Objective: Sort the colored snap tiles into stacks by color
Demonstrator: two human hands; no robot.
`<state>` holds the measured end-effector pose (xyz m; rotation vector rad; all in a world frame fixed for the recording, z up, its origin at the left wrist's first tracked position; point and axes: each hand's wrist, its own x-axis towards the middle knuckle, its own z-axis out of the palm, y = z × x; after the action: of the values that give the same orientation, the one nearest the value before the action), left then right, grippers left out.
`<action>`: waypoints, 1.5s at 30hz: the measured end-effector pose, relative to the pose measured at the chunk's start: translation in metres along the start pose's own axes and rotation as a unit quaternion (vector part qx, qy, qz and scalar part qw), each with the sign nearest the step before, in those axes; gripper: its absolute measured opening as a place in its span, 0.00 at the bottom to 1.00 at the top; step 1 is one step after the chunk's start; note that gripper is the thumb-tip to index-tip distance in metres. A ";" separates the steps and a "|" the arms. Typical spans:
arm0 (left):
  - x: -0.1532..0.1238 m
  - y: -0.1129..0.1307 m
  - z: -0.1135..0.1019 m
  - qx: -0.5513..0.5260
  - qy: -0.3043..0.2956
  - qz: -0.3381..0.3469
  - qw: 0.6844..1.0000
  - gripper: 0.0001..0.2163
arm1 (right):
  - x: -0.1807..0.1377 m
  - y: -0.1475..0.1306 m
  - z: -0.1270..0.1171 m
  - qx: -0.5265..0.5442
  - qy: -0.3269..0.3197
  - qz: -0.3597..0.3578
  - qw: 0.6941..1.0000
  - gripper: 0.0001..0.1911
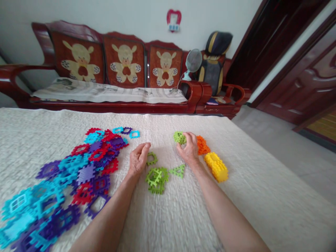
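- so the landmark here is the loose green pile (156, 179), sitting on the pale table cover (249, 196)
- right hand (188, 148) is up beyond that pile and to its right, thumb and fingers gripping a green stack (179, 137)
- left hand (139, 157) is just beyond the pile, a bit left, fingers curled in with the thumb along them, honestly can't tell if it's pinching anything
- one green frame (154, 159) lies right by that hand, between it and the pile's far side
- green triangle (181, 170) is just right of the pile
- orange stack (202, 145) and yellow stack (216, 167) are further right
- big red, blue and purple heap (86, 174) sprawls to the pile's left
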<state>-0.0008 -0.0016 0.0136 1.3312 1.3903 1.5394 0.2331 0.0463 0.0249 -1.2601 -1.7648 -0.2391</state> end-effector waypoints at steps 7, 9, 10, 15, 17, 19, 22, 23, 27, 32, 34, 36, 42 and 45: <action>0.000 0.000 0.001 -0.007 0.006 -0.005 1.000 0.21 | -0.001 0.002 0.002 -0.027 -0.026 0.011 0.999 0.25; 0.000 0.000 0.001 -0.010 0.008 -0.004 1.000 0.20 | -0.001 0.001 0.002 -0.033 -0.034 0.020 0.999 0.25; 0.000 0.001 0.001 -0.011 0.009 -0.003 1.000 0.20 | -0.001 0.000 0.001 -0.036 -0.039 0.025 0.998 0.25; 0.000 0.001 0.002 -0.016 0.018 -0.005 1.000 0.19 | -0.001 -0.002 0.000 -0.045 -0.052 0.039 0.997 0.28; -0.001 0.002 0.002 -0.018 0.021 -0.007 1.000 0.19 | -0.001 -0.001 0.000 -0.043 -0.054 0.040 0.997 0.28; -0.001 0.003 0.002 -0.016 0.021 -0.007 1.000 0.19 | -0.002 0.000 0.000 -0.043 -0.055 0.041 0.997 0.28; -0.002 0.005 0.002 -0.014 0.022 -0.006 1.000 0.18 | -0.003 0.002 0.002 -0.047 -0.058 0.044 0.996 0.28; -0.001 0.005 0.001 -0.015 0.024 -0.006 1.000 0.19 | -0.004 0.003 0.002 -0.049 -0.060 0.045 0.996 0.28; 0.000 0.004 0.001 -0.030 0.036 -0.013 0.999 0.19 | -0.005 0.005 0.003 -0.056 -0.074 0.051 0.994 0.27; 0.002 0.004 0.002 -0.048 0.059 -0.037 0.996 0.19 | -0.002 -0.002 -0.003 -0.053 -0.070 0.037 0.995 0.29; 0.002 0.006 0.002 -0.066 0.075 -0.047 0.994 0.19 | 0.001 -0.011 -0.006 -0.020 -0.057 0.017 0.998 0.28; 0.002 0.008 0.002 -0.084 0.093 -0.054 0.991 0.19 | 0.001 -0.023 -0.007 0.047 -0.082 -0.017 0.995 0.26; 0.005 0.012 0.002 -0.130 0.136 -0.085 0.978 0.21 | -0.010 -0.060 0.001 0.208 -0.296 -0.103 0.926 0.19; 0.006 0.013 0.002 -0.143 0.139 -0.093 0.976 0.21 | -0.014 -0.071 0.005 0.207 -0.327 -0.111 0.915 0.18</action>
<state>0.0014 0.0019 0.0279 0.8139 1.3518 1.7668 0.1728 0.0081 0.0352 -0.8724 -2.3685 0.4718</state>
